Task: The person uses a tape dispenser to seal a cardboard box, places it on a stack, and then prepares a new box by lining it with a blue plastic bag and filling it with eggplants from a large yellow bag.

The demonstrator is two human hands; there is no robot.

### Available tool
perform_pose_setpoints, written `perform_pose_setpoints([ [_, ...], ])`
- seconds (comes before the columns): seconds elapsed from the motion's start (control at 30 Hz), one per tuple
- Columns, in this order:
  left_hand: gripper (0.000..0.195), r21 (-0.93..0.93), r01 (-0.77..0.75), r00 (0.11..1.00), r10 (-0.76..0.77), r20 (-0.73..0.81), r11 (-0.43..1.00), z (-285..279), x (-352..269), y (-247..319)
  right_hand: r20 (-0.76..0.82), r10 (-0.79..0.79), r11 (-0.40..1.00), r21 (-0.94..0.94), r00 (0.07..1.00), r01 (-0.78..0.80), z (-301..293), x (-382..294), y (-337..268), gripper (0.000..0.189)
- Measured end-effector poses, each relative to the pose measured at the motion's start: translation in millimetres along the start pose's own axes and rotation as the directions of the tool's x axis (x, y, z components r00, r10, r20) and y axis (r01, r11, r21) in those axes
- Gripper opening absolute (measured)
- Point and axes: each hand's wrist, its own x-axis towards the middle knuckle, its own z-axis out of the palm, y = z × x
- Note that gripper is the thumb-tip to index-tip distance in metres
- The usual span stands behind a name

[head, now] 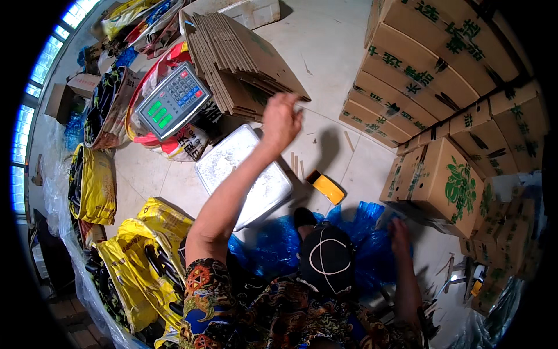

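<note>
My left hand [283, 123] is raised above the platform scale, at the lower edge of a stack of flattened cardboard cartons [246, 50]. Its fingers are curled, and I cannot tell whether they hold anything. Below that forearm lies the scale's silver platform [261, 192], with a small scrap on it. The scale's display unit [174, 100] has lit green readouts and a keypad. My right hand [399, 233], dim and blurred, is at the edge of crumpled blue plastic sheeting [375, 248]; its grip is unclear. A yellow tape dispenser or box [328, 188] lies on the floor between them.
Printed cartons [405, 74] are stacked at the right, with a single carton [436, 187] in front. Yellow sacks of eggplants [130, 270] stand at the lower left. Another open sack [109, 104] holds eggplants farther back. Cardboard strips [296, 165] lie beside the scale.
</note>
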Motion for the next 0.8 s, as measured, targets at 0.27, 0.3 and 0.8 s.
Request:
perform_pose_setpoints([
  [0.27,0.025,0.419,0.305,0.928,-0.365,0.07,0.855,-5,66,-95,0.603,-0.049,0.872,-0.363,0.796,0.329,237,-12,-12,0.024],
  [0.3,0.024,0.424,0.311,0.928,-0.368,0.057,0.851,0,67,-96,0.655,-0.03,0.859,-0.37,0.755,0.355,243,-16,-15,0.024],
  [0.8,0.04,0.093,0.578,0.816,-0.573,-0.079,0.811,50,107,-73,0.545,-0.024,0.689,-0.599,0.838,0.409,169,3,44,0.027],
])
